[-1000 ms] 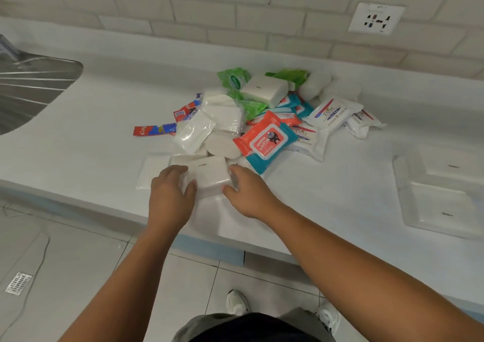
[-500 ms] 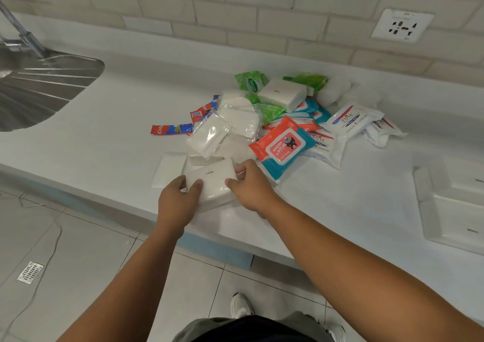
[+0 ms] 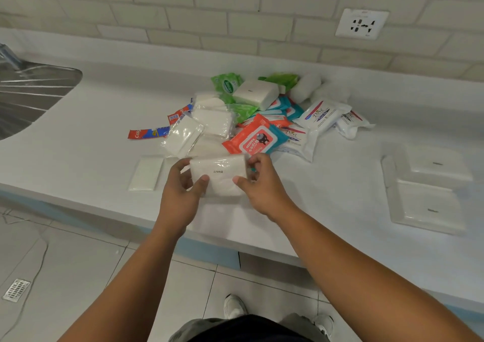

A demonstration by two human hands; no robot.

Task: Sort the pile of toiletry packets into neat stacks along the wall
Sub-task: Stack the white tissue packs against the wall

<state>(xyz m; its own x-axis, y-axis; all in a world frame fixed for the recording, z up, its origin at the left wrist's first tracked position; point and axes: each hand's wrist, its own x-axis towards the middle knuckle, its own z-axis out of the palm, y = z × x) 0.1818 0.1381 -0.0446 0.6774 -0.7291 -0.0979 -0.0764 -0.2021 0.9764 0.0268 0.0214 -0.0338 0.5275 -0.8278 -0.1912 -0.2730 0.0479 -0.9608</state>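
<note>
A white tissue packet (image 3: 219, 174) is lifted just above the counter, near the front of the pile. My left hand (image 3: 183, 192) grips its left end and my right hand (image 3: 262, 187) grips its right end, thumbs on top. Behind it lies the pile: an orange wipes packet (image 3: 255, 138), white Dove packets (image 3: 320, 115), green packets (image 3: 227, 85), a white block packet (image 3: 255, 94), clear-wrapped white packets (image 3: 183, 136) and red toothpaste sachets (image 3: 146, 133). A flat white packet (image 3: 146, 173) lies alone to the left.
White counter (image 3: 78, 145) runs along a tiled wall (image 3: 209, 22) with a socket (image 3: 361, 23). A steel sink drainer (image 3: 28, 93) sits at far left. Two white packets (image 3: 425, 203) lie at right. Tiled floor (image 3: 78, 263) and my shoes show below.
Both hands have lifted the white tissue packet off the counter and turned it up toward the camera. The view has shifted slightly.
</note>
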